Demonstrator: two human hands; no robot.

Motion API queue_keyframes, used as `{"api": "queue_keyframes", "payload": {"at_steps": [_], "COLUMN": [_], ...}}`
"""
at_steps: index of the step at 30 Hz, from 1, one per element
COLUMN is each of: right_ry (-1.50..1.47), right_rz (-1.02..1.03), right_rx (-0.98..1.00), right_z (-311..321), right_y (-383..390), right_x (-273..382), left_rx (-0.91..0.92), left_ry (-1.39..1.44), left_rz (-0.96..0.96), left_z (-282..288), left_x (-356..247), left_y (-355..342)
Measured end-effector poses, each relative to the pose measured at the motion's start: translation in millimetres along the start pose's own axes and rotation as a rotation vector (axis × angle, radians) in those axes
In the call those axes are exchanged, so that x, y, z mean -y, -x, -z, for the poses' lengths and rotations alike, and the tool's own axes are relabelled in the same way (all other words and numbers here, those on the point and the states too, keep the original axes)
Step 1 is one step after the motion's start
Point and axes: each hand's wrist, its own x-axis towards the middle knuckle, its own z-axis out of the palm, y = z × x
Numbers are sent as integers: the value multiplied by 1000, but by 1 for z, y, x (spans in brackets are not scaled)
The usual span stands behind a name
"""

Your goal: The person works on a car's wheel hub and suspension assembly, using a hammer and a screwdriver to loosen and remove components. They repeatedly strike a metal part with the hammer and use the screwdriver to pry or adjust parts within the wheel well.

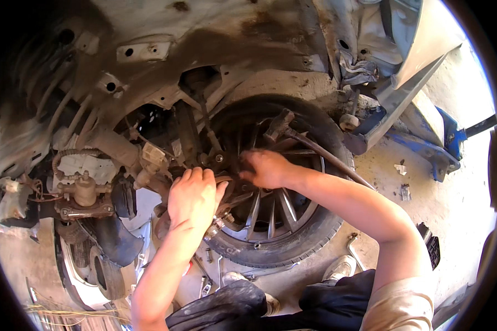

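Observation:
My left hand (192, 197) is closed over a dark, dirty suspension part, its fingers curled across the top. Just beyond its fingertips is a round bushing end with a bolt (219, 158) through it. To the right, my right hand (264, 169) is closed with curled fingers in front of that bushing; its fingertips are dark and blurred, so what they hold is hidden. Beneath both hands a spoked car wheel (315, 227) lies flat on the floor. A hammer (321, 150) rests across the wheel, its head beyond my right hand. A threaded metal end (215, 227) sticks out below my left hand.
Overhead spans the dirty car underbody (248, 41). A brake caliper (85, 194) hangs at the left. At the right stands a blue jack (446, 144). A bent wrench (355, 251) and other tools lie on the floor by my shoes (339, 268).

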Motion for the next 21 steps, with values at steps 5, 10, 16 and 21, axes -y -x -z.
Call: {"api": "queue_keyframes", "payload": {"at_steps": [5,10,16,21], "right_ry": [-164,-288,-278,-302], "right_rz": [49,-84,-52,3], "right_rx": [-4,-36,-85,-95], "right_z": [-24,-33,-42,-36], "right_y": [7,12,10,18], "right_x": [18,49,47,36], "left_rx": [-30,-66,-103,-64], "left_ry": [13,2,-2,25], "left_rz": [-18,-71,-93,-76], "left_z": [-6,-11,-12,-5], "left_x": [2,13,19,11], "left_y": [-3,-1,1,3]}}
